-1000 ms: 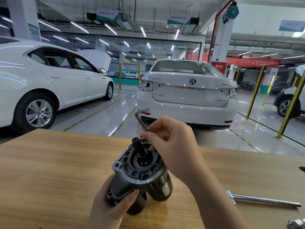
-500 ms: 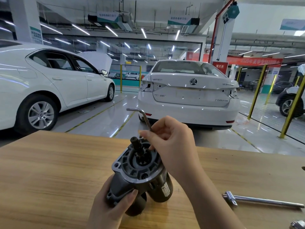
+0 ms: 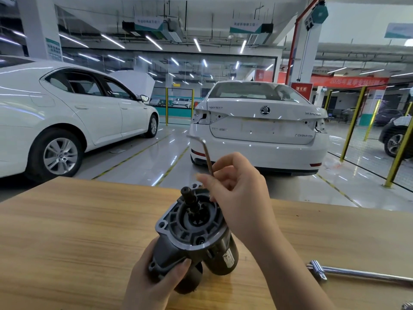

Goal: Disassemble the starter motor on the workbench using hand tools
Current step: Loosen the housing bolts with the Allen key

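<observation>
Caution: the left hand [image 3: 154, 280] grips the dark grey metal starter motor [image 3: 192, 231], the right hand [image 3: 237, 193] pinches the L-shaped steel hex key [image 3: 206, 155]; tilted, it could slip.

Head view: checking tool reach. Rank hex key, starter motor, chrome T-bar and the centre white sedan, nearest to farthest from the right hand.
1. hex key: pinched in the right hand
2. starter motor: just below-left
3. chrome T-bar: right, on workbench
4. centre white sedan: beyond the workbench
</observation>
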